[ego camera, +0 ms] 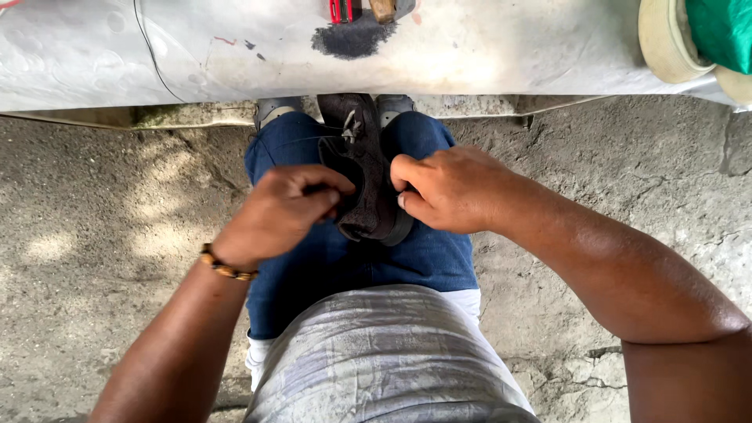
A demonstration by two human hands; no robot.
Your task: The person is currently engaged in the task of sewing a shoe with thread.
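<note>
A dark brown shoe point(362, 157) lies between my knees on my blue jeans point(407, 258), toe pointing away from me and heel toward me. My left hand point(282, 211) pinches the shoe's left edge near the opening. My right hand point(446, 188) grips the right edge of the heel with thumb and fingers closed on it. A beaded bracelet point(225, 266) circles my left wrist. The inside of the shoe is partly hidden by my fingers.
A pale work surface point(470, 55) with a dark stain point(352, 37) runs across the top, with a red tool point(341, 9) and a wooden handle point(383, 8) on it. A roll of tape point(666, 39) and green cloth point(724, 27) sit at the top right. Rough concrete ground point(102, 204) lies on both sides.
</note>
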